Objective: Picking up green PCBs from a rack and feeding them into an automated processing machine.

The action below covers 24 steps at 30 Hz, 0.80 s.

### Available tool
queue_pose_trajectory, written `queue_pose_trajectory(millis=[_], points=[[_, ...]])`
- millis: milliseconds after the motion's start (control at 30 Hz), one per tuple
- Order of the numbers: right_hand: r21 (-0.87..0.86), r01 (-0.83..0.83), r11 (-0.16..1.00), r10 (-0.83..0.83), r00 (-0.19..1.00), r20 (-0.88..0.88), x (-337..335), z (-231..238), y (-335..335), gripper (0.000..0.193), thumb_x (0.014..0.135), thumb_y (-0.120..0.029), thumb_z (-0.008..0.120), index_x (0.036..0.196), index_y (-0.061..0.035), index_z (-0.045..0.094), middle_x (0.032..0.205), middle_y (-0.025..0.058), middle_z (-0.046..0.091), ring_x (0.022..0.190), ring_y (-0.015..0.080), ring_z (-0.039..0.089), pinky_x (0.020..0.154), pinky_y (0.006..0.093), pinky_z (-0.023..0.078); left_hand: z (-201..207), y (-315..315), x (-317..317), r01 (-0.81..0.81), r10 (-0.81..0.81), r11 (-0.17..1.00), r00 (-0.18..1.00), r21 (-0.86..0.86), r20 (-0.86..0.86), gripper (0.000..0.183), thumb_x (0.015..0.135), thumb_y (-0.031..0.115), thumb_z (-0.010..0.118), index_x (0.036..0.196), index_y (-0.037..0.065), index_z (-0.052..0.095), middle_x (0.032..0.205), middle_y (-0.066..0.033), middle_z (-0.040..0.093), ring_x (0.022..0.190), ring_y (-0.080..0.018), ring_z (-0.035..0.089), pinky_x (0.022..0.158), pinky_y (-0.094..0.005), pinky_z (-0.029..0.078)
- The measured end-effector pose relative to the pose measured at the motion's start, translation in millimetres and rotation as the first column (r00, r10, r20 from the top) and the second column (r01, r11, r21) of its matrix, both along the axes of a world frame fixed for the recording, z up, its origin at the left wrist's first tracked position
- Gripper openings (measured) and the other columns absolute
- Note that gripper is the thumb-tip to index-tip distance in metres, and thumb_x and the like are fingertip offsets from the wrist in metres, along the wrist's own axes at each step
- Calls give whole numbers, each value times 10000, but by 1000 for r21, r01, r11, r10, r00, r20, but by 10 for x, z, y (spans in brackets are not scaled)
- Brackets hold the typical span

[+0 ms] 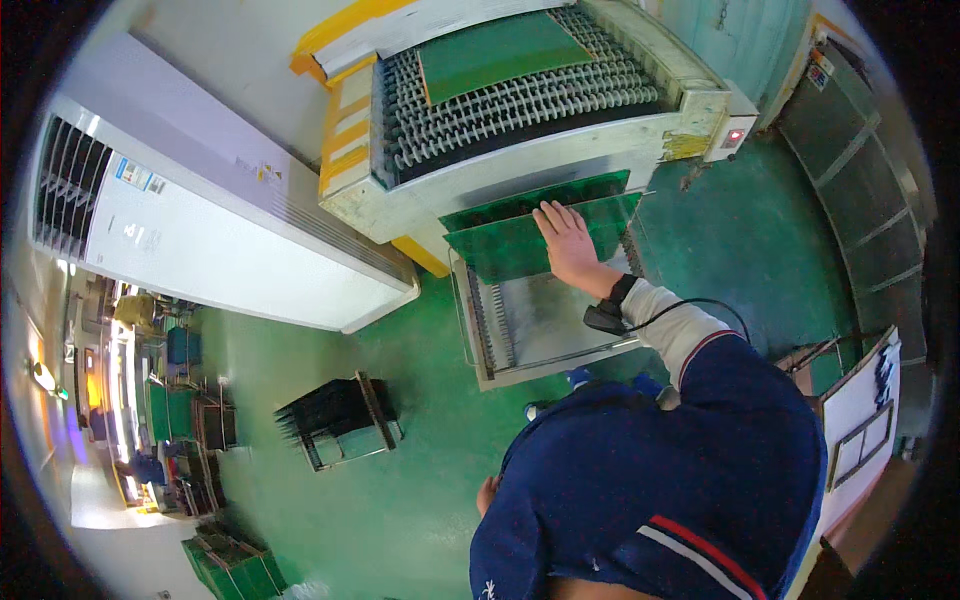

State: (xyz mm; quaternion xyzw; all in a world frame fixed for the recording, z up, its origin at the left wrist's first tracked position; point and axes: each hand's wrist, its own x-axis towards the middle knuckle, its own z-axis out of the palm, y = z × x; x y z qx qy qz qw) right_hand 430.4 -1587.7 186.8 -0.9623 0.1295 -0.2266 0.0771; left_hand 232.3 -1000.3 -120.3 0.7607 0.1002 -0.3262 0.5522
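My right hand [568, 243] lies against the front green panel [500, 243], with its fingers stretched toward the panel's top edge. I cannot see its thumb clearly. A second green panel [600, 187] stands just behind the first. Both are upright in a metal rack [555, 315] with toothed side rails, in front of the roller machine. A black band with a small box and a cable [606, 318] is on my right wrist. Only a small part of my left hand [487, 495] shows beside my navy top, and its fingers are mostly hidden.
A green board [505, 57] lies flat on the machine's rollers [530, 105]. A tall white air conditioner [230, 240] is at left. On the green floor stands a small rack of dark panels [340, 420]. Grey panelling [850, 160] is at right, a white-topped stand [860, 420] lower right.
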Motion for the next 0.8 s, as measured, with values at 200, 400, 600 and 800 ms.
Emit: queue_pose_trajectory(millis=[200,400,600,800], points=[[20,-17,1000,15,996,85,3,24,-67,578,711,-39,599,1268,-58,444,1242,135,467,1214,314,392,1050,454,281,619,-324,74,302,-318,826,947,477,-47,525,853,159,548,1303,-71,407,1243,-172,559,1135,-263,551,927,-343,437],[94,-58,994,53,997,54,311,3,-329,275,722,-61,626,972,-69,513,959,109,543,972,315,512,795,446,420,848,-468,-16,129,-143,936,990,328,18,487,854,82,493,1305,-72,392,1250,-161,550,1170,-252,529,930,-351,443],[144,-74,987,105,970,-220,728,-100,-653,151,702,-175,653,736,-55,569,755,150,594,788,368,578,654,498,444,528,-441,-6,-758,635,637,621,-144,-460,441,865,3,452,1295,-74,389,1221,-144,561,1196,-235,507,946,-345,444],[145,-26,989,78,928,-364,879,-32,-741,189,691,-215,662,770,-44,643,788,165,635,808,378,608,694,489,481,492,-419,-24,85,-78,986,996,145,-53,415,888,58,494,1264,-92,404,1192,-198,555,1166,-283,522,948,-384,457]])
